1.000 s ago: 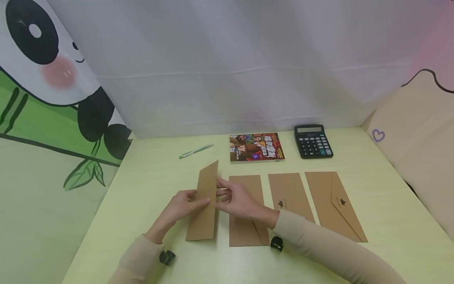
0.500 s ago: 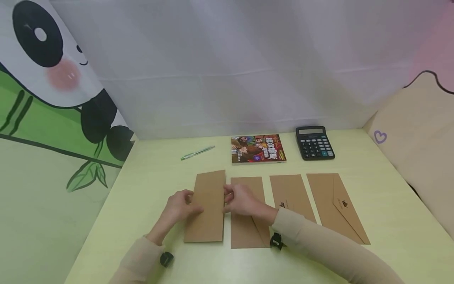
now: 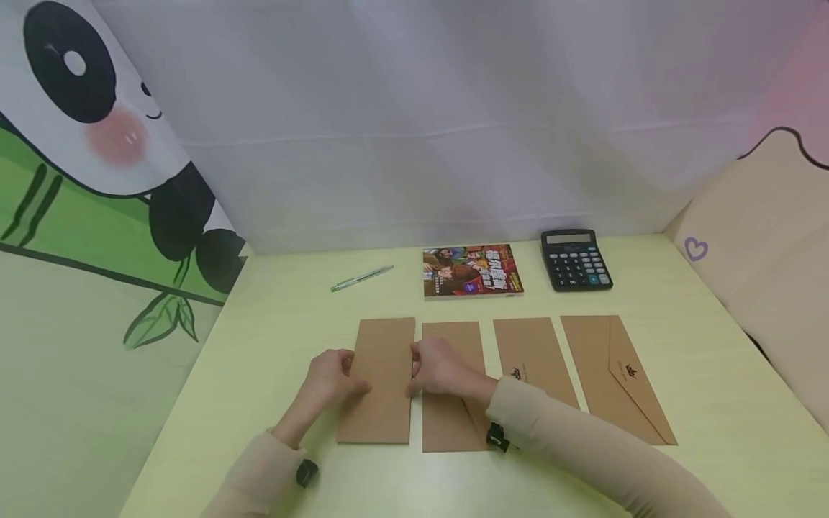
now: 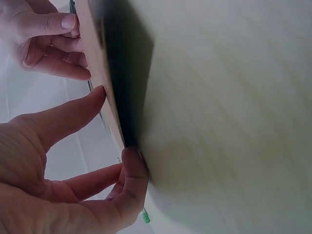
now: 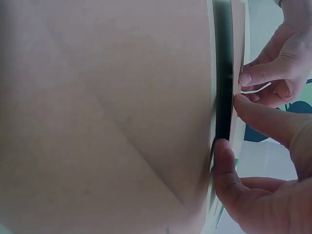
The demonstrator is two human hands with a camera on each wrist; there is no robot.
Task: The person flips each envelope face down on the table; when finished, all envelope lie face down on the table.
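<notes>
The left hand (image 3: 332, 375) and right hand (image 3: 442, 368) pinch opposite edges of the envelope (image 3: 383, 381) between them; lower it evenly, clear of the neighbouring envelope (image 3: 448, 426) beneath the right hand.

Forward-down head view, close wrist views

A desk setting: pale table (image 3: 421, 485), calculator (image 3: 576, 260), pen (image 3: 363, 278), book (image 3: 473, 272), white cloth backdrop (image 3: 440, 122), cartoon-decorated side panel (image 3: 97, 241).
</notes>
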